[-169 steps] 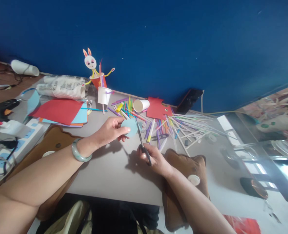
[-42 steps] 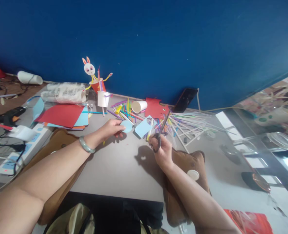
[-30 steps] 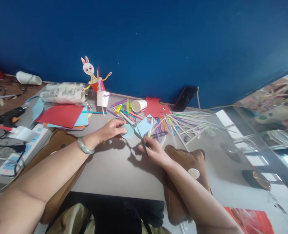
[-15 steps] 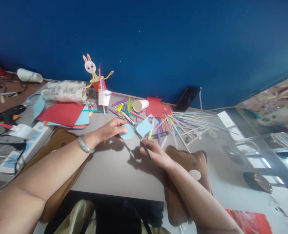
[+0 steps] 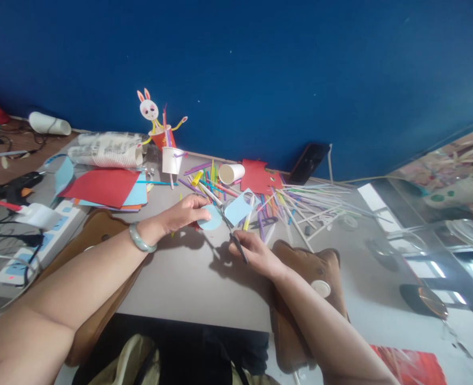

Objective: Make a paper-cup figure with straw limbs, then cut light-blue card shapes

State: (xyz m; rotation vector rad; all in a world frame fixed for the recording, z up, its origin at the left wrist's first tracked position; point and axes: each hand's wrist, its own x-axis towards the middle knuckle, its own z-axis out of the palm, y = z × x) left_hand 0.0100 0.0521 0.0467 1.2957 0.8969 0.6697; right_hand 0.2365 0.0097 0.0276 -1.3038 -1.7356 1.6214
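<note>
My left hand (image 5: 188, 210), a bangle on its wrist, pinches a light blue paper piece (image 5: 211, 218) with a rounded outline. In my right hand (image 5: 253, 250) is a pair of scissors (image 5: 238, 245) with dark handles, its blades pointing up and left. The blades lie against the right edge of the rounded paper. Just right of them is a light blue rectangular piece (image 5: 238, 207); I cannot tell whether it is still joined to the rounded one. My right fingers partly hide the scissors' handles.
Behind the hands lie scattered coloured sticks (image 5: 212, 181), a paper cup (image 5: 231, 173) and red paper (image 5: 256, 175). A rabbit figure (image 5: 149, 110) stands at the back left. Red sheets (image 5: 100, 187), a power strip (image 5: 39, 248) and a glue gun (image 5: 17, 184) are at left. Brown cushions (image 5: 308, 267) lie under both forearms.
Hardly anything differs. The whole view has shifted very slightly, and both hands keep their grip on the paper and the scissors.
</note>
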